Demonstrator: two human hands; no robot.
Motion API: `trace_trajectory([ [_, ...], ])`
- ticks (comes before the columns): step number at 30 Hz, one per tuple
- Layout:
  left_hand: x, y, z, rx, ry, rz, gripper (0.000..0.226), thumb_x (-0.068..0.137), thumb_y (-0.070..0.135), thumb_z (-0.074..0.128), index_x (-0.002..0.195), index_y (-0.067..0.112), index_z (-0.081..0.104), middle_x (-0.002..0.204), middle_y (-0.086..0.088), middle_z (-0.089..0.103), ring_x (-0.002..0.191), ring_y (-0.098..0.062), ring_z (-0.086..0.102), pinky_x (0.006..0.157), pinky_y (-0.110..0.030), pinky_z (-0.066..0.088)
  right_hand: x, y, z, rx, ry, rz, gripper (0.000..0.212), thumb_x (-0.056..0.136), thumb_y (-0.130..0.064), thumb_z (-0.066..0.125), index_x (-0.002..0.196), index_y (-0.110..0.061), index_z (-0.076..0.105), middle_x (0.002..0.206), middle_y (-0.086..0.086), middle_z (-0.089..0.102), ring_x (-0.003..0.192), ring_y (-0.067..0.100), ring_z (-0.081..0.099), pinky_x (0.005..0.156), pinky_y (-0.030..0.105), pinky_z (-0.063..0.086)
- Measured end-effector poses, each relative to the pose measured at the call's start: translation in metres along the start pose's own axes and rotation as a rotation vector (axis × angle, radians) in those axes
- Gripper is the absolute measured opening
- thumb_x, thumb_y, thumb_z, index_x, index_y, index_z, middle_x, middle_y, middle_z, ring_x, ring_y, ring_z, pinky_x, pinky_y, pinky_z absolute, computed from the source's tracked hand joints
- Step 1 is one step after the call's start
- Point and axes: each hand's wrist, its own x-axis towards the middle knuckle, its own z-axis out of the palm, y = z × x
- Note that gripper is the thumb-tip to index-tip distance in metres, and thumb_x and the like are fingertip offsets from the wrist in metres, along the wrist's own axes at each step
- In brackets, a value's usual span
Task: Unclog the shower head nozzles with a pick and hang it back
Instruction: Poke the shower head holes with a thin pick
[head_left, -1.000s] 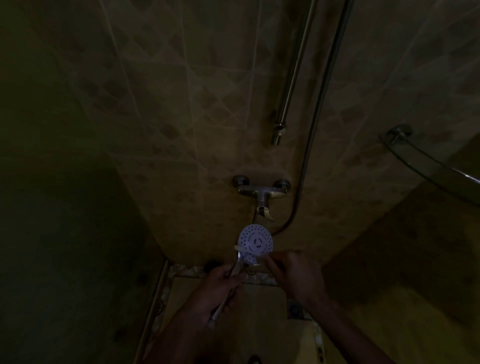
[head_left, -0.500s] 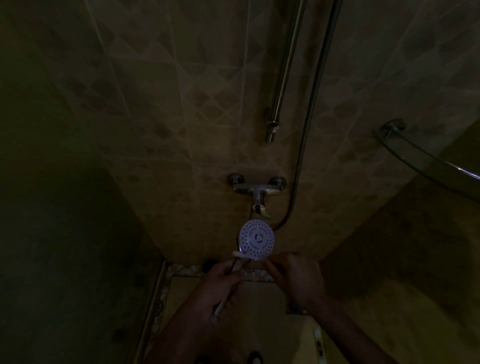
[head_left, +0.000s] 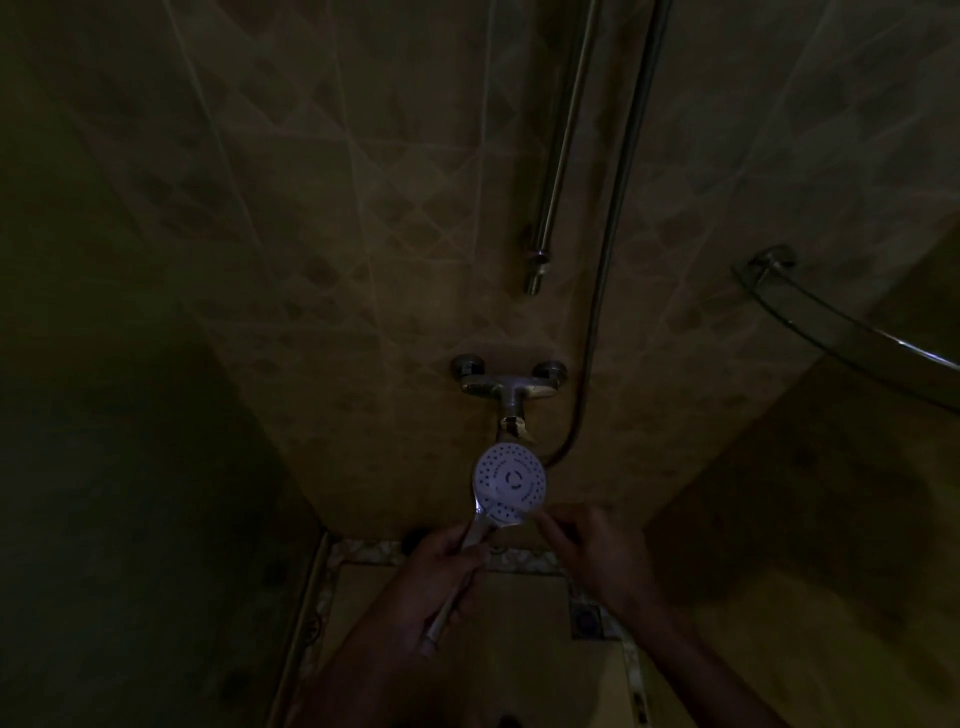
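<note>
White shower head (head_left: 510, 480), just below the tap (head_left: 508, 385), stays gripped by its handle in my left hand (head_left: 441, 571) while my right hand (head_left: 592, 545), pinching a barely visible pick, has shifted to its lower edge, so unclogging continues.

Legible text, labels, brands, numbers: none. The view is very dim. Only mark noted: a dark broken-ring symbol at the centre of the white shower head (head_left: 509, 481) face, lower centre of the frame, with faint small marks around it too blurred to read. Faucet mixer (head_left: 508, 383), centre of the frame, and tiled wall (head_left: 337, 218) carry no readable marking.
</note>
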Motion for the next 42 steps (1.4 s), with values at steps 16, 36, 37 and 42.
trace_trajectory([
  [16,0.006,0.004,0.006,0.012,-0.009,0.013,0.015,0.09,0.015,0.059,0.082,0.021,0.071,0.051,-0.004,0.054,0.042,-0.016,0.045,0.045,-0.021,0.032,-0.024,0.009,0.01,-0.24,0.144,0.038,0.04,0.089,-0.058,0.044,0.08,-0.028,0.069,0.068,-0.002,0.07,0.06,0.008,0.064,0.048,0.023,0.031],
  [36,-0.002,0.001,0.021,0.004,-0.125,0.011,0.012,0.092,0.017,0.055,0.091,0.006,0.061,0.053,-0.001,0.052,0.038,-0.012,0.043,0.036,-0.018,0.03,-0.005,0.02,-0.023,-0.19,0.329,0.251,0.031,0.092,-0.049,0.046,0.092,-0.03,0.071,0.079,0.002,0.074,0.072,0.023,0.068,0.052,0.025,0.033],
  [37,-0.002,0.001,0.022,0.003,-0.129,0.013,0.013,0.092,0.016,0.055,0.092,0.005,0.061,0.052,-0.001,0.051,0.037,-0.012,0.043,0.036,-0.018,0.029,0.001,0.022,-0.028,-0.168,0.326,0.266,0.032,0.093,-0.047,0.046,0.093,-0.027,0.071,0.081,0.004,0.074,0.074,0.024,0.068,0.053,0.025,0.032],
  [42,-0.001,0.005,0.022,-0.043,-0.102,-0.008,0.011,0.093,0.013,0.054,0.087,0.008,0.061,0.049,-0.003,0.051,0.032,-0.012,0.042,0.033,-0.015,0.029,-0.019,0.017,-0.018,-0.158,0.261,0.16,0.027,0.091,-0.049,0.049,0.091,-0.034,0.072,0.077,0.001,0.073,0.068,0.015,0.066,0.046,0.023,0.027],
])
